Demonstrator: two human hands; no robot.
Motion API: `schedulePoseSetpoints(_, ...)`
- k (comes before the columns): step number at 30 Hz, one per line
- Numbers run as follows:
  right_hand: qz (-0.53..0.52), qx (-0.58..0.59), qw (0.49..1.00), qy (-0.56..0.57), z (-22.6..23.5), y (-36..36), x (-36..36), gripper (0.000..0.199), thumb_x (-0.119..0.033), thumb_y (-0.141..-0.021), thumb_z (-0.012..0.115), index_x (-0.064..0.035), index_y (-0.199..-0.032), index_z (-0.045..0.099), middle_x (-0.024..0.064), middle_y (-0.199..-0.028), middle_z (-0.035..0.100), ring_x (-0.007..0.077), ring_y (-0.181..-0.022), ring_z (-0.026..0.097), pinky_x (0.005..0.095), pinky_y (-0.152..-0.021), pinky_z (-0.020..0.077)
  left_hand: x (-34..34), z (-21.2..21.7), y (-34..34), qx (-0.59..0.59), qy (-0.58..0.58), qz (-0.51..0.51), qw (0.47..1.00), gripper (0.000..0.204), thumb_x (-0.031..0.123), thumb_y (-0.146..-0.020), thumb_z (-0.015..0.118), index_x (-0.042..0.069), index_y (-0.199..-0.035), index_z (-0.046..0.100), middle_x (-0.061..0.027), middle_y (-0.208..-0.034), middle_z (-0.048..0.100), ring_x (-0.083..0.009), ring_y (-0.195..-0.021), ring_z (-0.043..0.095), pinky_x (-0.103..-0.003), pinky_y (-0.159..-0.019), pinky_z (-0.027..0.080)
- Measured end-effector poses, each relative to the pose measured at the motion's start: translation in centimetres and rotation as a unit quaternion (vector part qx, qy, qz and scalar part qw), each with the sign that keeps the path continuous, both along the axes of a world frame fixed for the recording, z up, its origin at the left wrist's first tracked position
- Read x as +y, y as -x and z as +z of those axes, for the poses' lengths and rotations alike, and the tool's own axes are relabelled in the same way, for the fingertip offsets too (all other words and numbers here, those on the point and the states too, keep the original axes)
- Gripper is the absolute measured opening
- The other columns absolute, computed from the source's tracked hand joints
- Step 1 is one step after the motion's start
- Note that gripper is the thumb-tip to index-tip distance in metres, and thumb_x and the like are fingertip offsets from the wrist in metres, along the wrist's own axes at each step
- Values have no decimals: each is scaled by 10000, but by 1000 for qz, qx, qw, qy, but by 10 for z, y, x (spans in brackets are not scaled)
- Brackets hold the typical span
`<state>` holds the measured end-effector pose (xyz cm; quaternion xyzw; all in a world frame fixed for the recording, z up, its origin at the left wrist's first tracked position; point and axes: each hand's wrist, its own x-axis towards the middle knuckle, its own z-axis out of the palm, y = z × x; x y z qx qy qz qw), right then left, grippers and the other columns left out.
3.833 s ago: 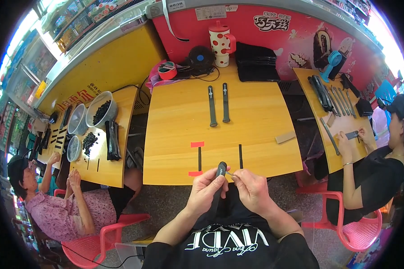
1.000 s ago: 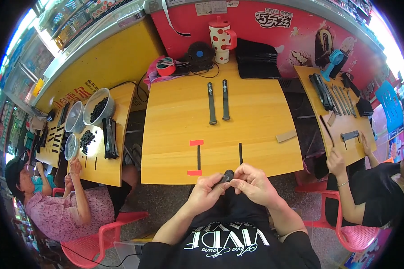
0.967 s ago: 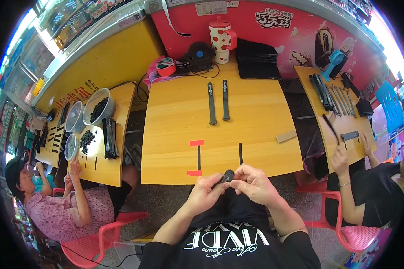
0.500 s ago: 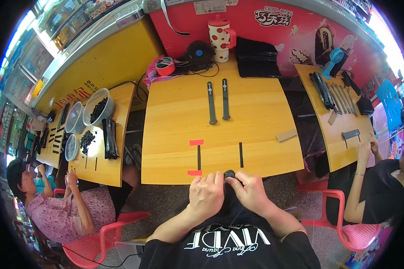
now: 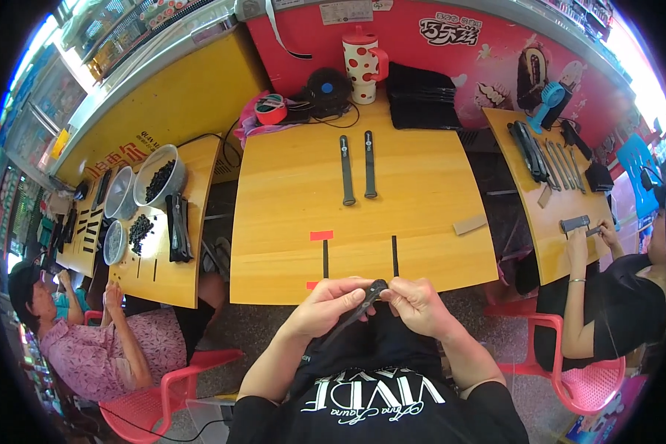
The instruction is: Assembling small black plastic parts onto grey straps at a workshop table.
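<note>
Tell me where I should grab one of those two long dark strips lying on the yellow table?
Probably the near end of the right strip, coming from the person's side. Both strips lie flat, pointing away, with a narrow gap to the left strip, so pinching its long edges mid-length looks awkward; the near end is clear.

A single head-worn fisheye view looks steeply down from above the seated person, facing forward across the wooden table [image 5: 362, 222]. Nearest, at the lower edge, are the person's chest and forearms; the far wall curves along the top. Side tables bend toward the left and right rims, with straight edges bowing outward.
</note>
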<state>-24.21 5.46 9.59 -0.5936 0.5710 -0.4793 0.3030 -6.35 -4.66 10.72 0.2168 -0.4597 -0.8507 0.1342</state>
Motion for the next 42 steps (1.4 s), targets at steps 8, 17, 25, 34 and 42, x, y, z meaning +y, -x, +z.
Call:
schedulePoseSetpoints(8,-2,2,999,-49,1,-6,-1,188,-89,-874,662,-17,-745,544,157,-642,555,308,-537,564,355,-464,397,12,-31,-1,14,-25,55,998,219,130,-952,589,-23,-1090,667,-34,-907,662,-95,-757,587,-234,-710,481)
schedulePoseSetpoints(17,-82,180,971,133,6,-11,3,223,-66,-809,706,-28,-691,521,129,-594,489,318,-514,533,382,-443,374,14,-23,2,30,81,94,992,181,70,-897,659,-18,-1053,684,-16,-871,627,-77,-755,548,-230,-666,441)
schedulePoseSetpoints(25,58,176,983,-8,11,7,8,207,-135,-856,669,-29,-728,547,154,-646,538,345,-590,565,425,-511,407,15,-3,0,-110,454,54,883,166,54,-813,704,-13,-962,674,-130,-831,605,-233,-731,586,-317,-644,457)
schedulePoseSetpoints(34,12,229,973,17,31,9,11,136,-120,-859,670,-15,-807,600,124,-673,588,303,-584,595,379,-515,441,11,-19,-7,-62,140,86,984,214,96,-877,691,-12,-1062,675,-35,-915,662,-102,-793,605,-253,-709,489)
schedulePoseSetpoints(42,-109,-14,989,94,9,-20,4,256,41,-787,722,6,-1030,649,80,-806,558,176,-577,573,274,-510,466,12,-33,-5,71,-121,61,988,207,97,-912,645,-10,-1088,659,-67,-921,679,-133,-788,626,-258,-738,506)
